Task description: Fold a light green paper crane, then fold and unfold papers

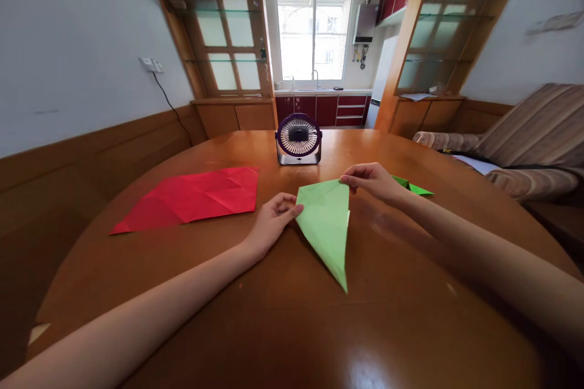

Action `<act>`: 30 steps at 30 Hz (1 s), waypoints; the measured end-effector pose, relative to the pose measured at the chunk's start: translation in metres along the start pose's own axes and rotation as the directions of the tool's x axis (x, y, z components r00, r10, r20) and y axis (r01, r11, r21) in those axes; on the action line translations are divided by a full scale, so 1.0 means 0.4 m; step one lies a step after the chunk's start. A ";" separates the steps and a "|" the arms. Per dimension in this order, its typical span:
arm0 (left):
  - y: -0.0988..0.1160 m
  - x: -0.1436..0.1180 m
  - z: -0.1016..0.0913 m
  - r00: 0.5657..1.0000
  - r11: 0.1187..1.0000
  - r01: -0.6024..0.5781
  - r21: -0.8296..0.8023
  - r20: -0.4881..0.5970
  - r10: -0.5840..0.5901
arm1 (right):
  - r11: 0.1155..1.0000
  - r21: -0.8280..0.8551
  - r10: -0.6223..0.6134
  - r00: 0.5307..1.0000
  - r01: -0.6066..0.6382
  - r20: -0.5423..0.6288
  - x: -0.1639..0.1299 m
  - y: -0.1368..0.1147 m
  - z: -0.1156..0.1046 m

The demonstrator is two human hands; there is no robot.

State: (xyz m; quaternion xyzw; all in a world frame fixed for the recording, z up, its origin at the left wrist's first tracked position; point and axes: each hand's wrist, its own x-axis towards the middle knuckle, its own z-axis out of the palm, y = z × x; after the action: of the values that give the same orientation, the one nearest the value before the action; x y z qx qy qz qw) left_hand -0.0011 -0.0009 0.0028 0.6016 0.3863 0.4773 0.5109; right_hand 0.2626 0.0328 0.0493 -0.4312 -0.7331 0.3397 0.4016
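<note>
A light green sheet of folded paper (325, 216) is held between my two hands over the wooden table. Its long point hangs toward me, and the wider edge faces away. My left hand (276, 219) pinches the paper's left edge between thumb and fingers. At the far right corner, my right hand (371, 181) grips it with thumb and fingertips. Left of my left hand lies a creased red sheet of paper (205, 197), flat on the table. Partly hidden behind my right wrist is a brighter green folded paper (417, 189).
A small purple desk fan (298, 138) stands on the wooden table (292, 334) beyond the paper. To the right is a striped armchair (533, 127) with white papers on it. A cable (171, 103) hangs from a wall socket at left.
</note>
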 end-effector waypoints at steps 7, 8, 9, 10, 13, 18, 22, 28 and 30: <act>-0.003 -0.001 -0.005 0.981 0.991 0.063 -0.114 -0.176 -0.083 | 0.997 0.047 0.058 0.998 -0.057 -0.014 -0.006 0.005 0.015; -0.002 -0.002 -0.006 0.980 0.993 0.047 -0.110 -0.187 -0.067 | 0.996 0.066 0.068 0.997 -0.066 -0.028 -0.006 0.008 0.016; -0.001 -0.002 -0.006 0.980 0.995 0.024 -0.101 -0.194 -0.044 | 0.994 0.086 0.074 0.996 -0.070 -0.040 -0.006 0.012 0.017; 0.002 -0.003 -0.005 0.980 0.996 0.001 -0.095 -0.199 -0.020 | 0.992 0.102 0.074 0.996 -0.068 -0.053 -0.006 0.016 0.019; 0.010 -0.006 0.001 0.986 0.991 -0.024 -0.133 -0.167 0.001 | 0.993 0.119 0.028 0.996 -0.018 -0.089 -0.008 0.024 0.031; 0.017 -0.014 0.012 0.997 0.973 0.069 -0.219 -0.014 -0.074 | 0.990 0.121 -0.062 0.997 0.068 -0.054 -0.025 0.003 0.066; 0.014 -0.018 0.011 0.999 0.992 0.005 -0.124 -0.046 -0.011 | 0.985 0.164 -0.063 0.997 0.057 0.034 -0.037 -0.017 0.086; 0.013 -0.018 0.007 0.993 0.999 -0.034 -0.027 -0.116 0.031 | 0.992 0.121 -0.051 0.998 0.046 0.045 -0.032 -0.010 0.076; 0.015 -0.018 0.007 0.992 0.999 -0.032 -0.007 -0.125 0.031 | 0.993 0.102 -0.059 0.998 0.055 0.038 -0.028 -0.007 0.074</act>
State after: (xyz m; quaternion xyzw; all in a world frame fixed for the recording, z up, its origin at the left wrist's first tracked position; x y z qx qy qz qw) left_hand -0.0004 -0.0097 0.0072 0.5742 0.4060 0.5237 0.4808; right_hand 0.2390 0.0170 0.0349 -0.3820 -0.7351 0.3735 0.4175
